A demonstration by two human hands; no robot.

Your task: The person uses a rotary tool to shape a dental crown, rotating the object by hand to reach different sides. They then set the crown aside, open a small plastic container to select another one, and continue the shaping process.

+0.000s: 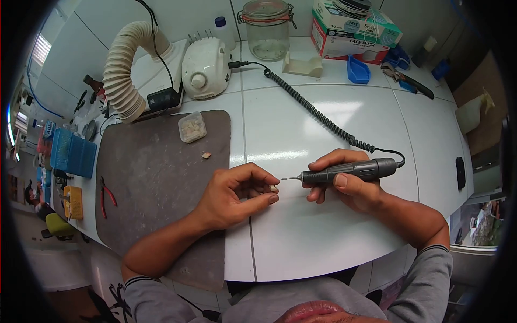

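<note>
My right hand (355, 189) is wrapped round a dark grey rotary handpiece (371, 169). Its thin metal bit (291, 178) points left, the tip close to the fingertips of the other hand. Between the thumb and fingers of my left hand (234, 196) is a small cream-coloured piece (274, 188), mostly covered by the fingers. From the handpiece's rear end a black coiled cord (318, 106) runs back toward a white control unit (204, 70). A clear plastic box (192, 128) of small pale pieces rests on the mat, with one loose piece (206, 155) beside it.
Under my left forearm lies a grey-brown mat (156, 177) bearing red-handled pliers (106, 198). A ribbed hose (121, 70) arches at the back left. Along the rear stand a glass jar (265, 32), face mask boxes (353, 40) and a blue tray (357, 70). Blue baskets (72, 152) line the left.
</note>
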